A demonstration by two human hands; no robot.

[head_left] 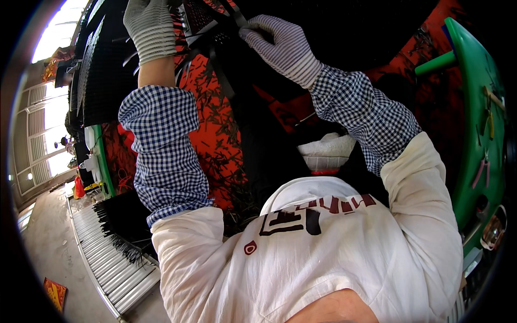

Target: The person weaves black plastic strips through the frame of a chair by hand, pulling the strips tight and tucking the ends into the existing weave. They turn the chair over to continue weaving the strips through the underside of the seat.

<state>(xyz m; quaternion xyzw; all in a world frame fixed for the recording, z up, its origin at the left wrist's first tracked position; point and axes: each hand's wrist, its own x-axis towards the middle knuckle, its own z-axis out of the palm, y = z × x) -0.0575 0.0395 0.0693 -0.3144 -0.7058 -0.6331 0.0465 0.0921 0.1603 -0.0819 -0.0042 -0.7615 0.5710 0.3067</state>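
Note:
My right hand [283,49], in a white-and-grey striped glove, is closed at the top middle. Its thumb and fingertips pinch the end of a flat black strip [235,15]. To the left, my left hand [149,33] wears a matching glove and reaches past the top edge; its fingertips are cut off, so I cannot see its grip. Between the hands is a dark piece with small holes and a shiny metal edge [197,20]. Several loose black strips [186,67] stick out around it, and one long strip [221,72] hangs down beside my right hand.
Black scraps litter the red surface [215,145] below. A green table [468,107] at the right carries pliers [490,123] and pink-handled scissors [481,171]. At left are black bristly material [126,220] and a roller conveyor [116,255]. A whitish padded thing [326,151] lies near my body.

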